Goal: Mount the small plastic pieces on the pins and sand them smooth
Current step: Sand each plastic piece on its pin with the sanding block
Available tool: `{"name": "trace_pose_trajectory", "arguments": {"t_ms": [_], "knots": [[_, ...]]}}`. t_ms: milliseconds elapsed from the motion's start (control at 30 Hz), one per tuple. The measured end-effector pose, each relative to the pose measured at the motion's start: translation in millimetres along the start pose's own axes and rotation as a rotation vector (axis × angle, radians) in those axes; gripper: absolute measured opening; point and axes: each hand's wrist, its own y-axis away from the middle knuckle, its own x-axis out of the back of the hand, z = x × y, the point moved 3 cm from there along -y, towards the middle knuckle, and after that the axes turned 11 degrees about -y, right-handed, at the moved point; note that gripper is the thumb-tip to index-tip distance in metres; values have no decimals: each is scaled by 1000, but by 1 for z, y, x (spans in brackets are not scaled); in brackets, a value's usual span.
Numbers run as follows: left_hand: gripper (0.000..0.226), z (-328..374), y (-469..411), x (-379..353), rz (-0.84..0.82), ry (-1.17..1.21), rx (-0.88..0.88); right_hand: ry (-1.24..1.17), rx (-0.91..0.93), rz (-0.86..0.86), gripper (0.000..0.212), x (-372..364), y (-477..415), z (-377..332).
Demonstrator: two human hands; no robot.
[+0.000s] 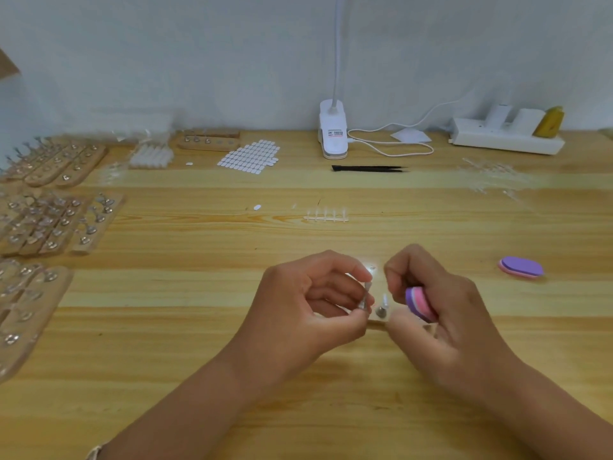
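Sanding block [420, 303] in right hand [444, 323], second block [521, 267] aside.

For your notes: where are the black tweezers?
Head view: the black tweezers lie far centre, just in front of the white clip lamp.

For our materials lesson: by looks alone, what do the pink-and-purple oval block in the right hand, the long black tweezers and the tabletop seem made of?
Pink-and-purple oval block: probably layered foam, matt; coloured bands show at its edge. Long black tweezers: possibly coated metal; thin, matt, pointed. Tabletop: pale wood or laminate, smooth; grain lines, slight sheen.
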Motion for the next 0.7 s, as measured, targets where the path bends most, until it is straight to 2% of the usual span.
{"name": "trace_pose_trajectory", "arguments": {"t_ms": [133,200,433,700], "knots": [[29,4,2,-2,48,-166,-96,125,-17,63,21,-3,-4,2],[28,5,3,-2,66,-203,-132,110,-12,84,17,-1,-4,3],[35,7,2,2,78,-135,-171,-232,-119,24,5,4,-7,4],[41,10,2,6,129,-36,-229,-471,-180,78,11,8,-11,-4]]}}
